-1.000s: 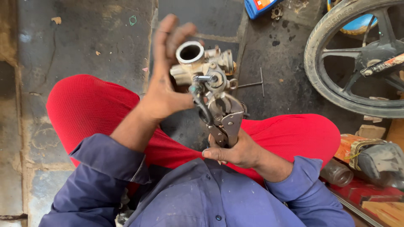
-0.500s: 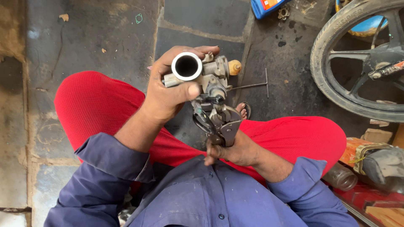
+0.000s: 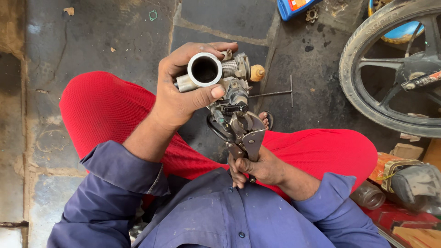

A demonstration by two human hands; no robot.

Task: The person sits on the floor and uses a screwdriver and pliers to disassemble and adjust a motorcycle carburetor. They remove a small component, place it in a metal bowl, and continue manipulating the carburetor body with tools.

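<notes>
My left hand (image 3: 181, 94) grips a metal carburetor (image 3: 225, 76), fingers wrapped around its round open bore, which faces the camera. My right hand (image 3: 255, 167) holds the handles of steel locking pliers (image 3: 241, 131) just below it. The pliers' jaws are clamped on a small part at the carburetor's underside. Both hands are held above my lap, over red trousers (image 3: 105, 110), with blue shirt sleeves at the wrists.
A T-handle tool (image 3: 275, 93) lies on the stone floor beyond the carburetor. A motorcycle wheel (image 3: 390, 64) stands at the upper right. A blue container (image 3: 294, 7) sits at the top edge. A bottle (image 3: 370, 195) and cluttered parts lie at the right.
My left hand closed from a loose, raised-finger hold to a full grip around the carburetor. The bore has turned to face the camera. The pliers stay clamped beneath.
</notes>
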